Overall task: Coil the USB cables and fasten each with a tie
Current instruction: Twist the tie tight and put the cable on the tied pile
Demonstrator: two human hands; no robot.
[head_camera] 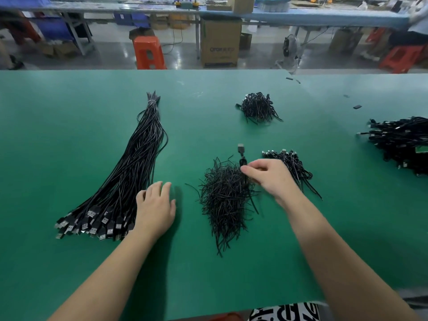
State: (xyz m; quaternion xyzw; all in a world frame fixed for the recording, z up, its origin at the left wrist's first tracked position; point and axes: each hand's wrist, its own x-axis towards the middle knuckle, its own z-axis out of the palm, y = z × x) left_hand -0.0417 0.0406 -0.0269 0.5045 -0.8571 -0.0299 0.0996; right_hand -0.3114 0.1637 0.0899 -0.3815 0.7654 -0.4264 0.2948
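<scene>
above the pile of ties point(223, 200), your right hand point(268, 179) pinches a coiled cable point(242, 158), its plug pointing away from you. your left hand point(155, 207) rests with fingers loosely spread beside the straight cable bundle point(129, 172) on the green table point(69, 135). finished coils point(403, 142) lie far right.

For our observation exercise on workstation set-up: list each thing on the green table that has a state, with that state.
Long cable bundle: uncoiled, bound at far end.
Tie pile: loose heap.
Coiled cable: held upright over the ties.
Left hand: open, touching the bundle.
Right hand: pinching the coiled cable.
Right-edge cable heap: piled.
</scene>
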